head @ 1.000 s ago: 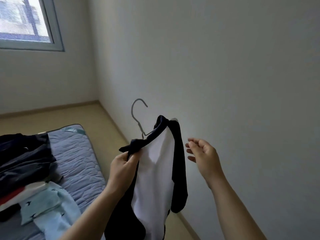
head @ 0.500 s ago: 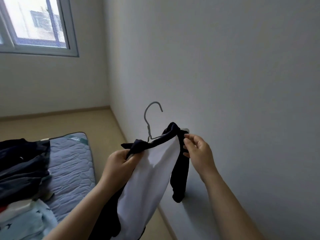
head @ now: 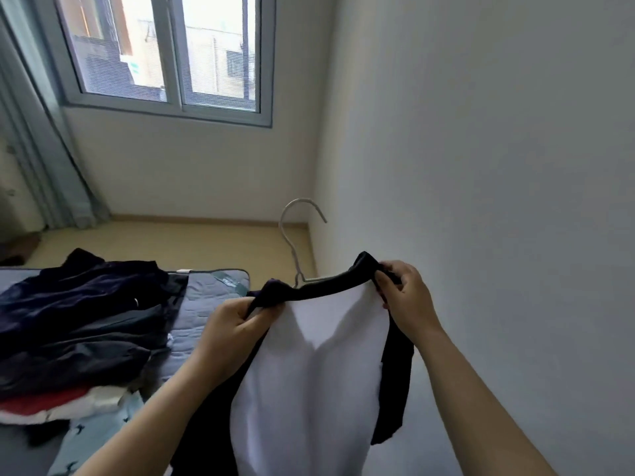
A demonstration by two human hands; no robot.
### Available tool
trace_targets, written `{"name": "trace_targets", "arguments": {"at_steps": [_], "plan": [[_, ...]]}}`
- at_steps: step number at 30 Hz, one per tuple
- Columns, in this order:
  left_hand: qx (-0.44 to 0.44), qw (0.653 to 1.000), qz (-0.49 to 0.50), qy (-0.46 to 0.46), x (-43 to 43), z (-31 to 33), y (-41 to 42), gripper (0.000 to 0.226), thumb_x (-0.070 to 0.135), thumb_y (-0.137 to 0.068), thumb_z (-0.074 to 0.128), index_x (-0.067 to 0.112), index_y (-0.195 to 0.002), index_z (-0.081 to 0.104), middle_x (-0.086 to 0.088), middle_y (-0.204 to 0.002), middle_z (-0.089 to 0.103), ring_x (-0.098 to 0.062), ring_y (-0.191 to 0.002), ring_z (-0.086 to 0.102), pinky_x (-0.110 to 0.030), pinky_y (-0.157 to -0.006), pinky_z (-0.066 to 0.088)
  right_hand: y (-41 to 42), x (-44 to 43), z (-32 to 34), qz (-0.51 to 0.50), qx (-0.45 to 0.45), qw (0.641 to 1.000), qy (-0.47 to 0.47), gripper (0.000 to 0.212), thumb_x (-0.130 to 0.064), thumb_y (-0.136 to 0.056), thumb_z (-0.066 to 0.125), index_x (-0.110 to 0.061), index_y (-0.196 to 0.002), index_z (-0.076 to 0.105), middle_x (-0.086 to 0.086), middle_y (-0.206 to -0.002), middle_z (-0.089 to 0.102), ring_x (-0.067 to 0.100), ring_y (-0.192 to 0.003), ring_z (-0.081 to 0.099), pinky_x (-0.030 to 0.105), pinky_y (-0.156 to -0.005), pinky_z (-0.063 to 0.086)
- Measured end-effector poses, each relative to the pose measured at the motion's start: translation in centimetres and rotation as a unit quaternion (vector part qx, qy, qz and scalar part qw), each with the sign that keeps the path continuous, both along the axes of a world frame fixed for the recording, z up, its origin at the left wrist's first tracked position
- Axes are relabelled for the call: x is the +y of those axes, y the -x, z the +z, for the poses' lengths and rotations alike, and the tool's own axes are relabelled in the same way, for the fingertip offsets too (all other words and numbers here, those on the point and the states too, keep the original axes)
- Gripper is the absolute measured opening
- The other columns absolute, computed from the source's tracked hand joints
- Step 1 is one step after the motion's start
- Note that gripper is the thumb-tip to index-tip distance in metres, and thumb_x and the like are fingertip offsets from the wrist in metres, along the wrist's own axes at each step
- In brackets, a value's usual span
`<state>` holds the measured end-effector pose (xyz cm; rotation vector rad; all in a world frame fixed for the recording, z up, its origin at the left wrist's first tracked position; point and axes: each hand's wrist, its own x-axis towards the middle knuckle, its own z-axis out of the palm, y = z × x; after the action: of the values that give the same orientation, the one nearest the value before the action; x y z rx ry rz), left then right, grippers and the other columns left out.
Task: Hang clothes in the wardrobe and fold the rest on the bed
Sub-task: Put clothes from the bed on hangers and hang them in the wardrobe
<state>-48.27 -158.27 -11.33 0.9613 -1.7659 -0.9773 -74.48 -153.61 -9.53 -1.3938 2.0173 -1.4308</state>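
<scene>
Clamping shirt (head: 309,372) shoulder edges over the hanger (head: 281,225), fingers of left hand (head: 237,324) and right hand (head: 409,297), wall (head: 481,166) near.

No legible text, brand, number or sign found. A small white tag (head: 184,270) at the far edge of the bed (head: 206,324) and a green-and-white patch (head: 134,67) outside the window (head: 174,46) are too blurred to read.

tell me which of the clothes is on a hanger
The black-and-white shirt gripped by the left hand and right hand: a wire hanger pokes from its collar. The other clothes lie piled on the bed.
</scene>
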Motion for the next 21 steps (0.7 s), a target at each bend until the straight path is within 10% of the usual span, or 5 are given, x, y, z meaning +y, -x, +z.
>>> {"name": "trace_targets", "arguments": {"at_steps": [12, 21], "plan": [[0.002, 0.998, 0.034, -0.052, -22.2, -0.2, 3.4, 0.018, 0.024, -0.082, 0.061, 0.010, -0.081, 0.072, 0.015, -0.071, 0.065, 0.001, -0.071, 0.054, -0.021, -0.070, 0.042, -0.6, -23.2, -0.6, 0.083, -0.041, 0.996, 0.015, 0.013, -0.023, -0.093, 0.061, -0.028, -0.085, 0.069, -0.008, -0.074, 0.070, 0.008, -0.063, 0.063, 0.031, -0.068, 0.053], [-0.009, 0.997, 0.060, -0.052, -35.9, -0.6, 8.6, 0.030, 0.012, -0.092, 0.059, 0.023, -0.066, 0.068, 0.013, -0.064, 0.062, -0.001, -0.065, 0.053, -0.021, -0.064, 0.040, 0.9, -39.0, -2.0, 0.211, -0.065, 0.975, 0.011, 0.015, -0.015, -0.094, 0.060, -0.021, -0.081, 0.067, -0.003, -0.067, 0.067, 0.008, -0.059, 0.058, 0.021, -0.058, 0.048]]}}
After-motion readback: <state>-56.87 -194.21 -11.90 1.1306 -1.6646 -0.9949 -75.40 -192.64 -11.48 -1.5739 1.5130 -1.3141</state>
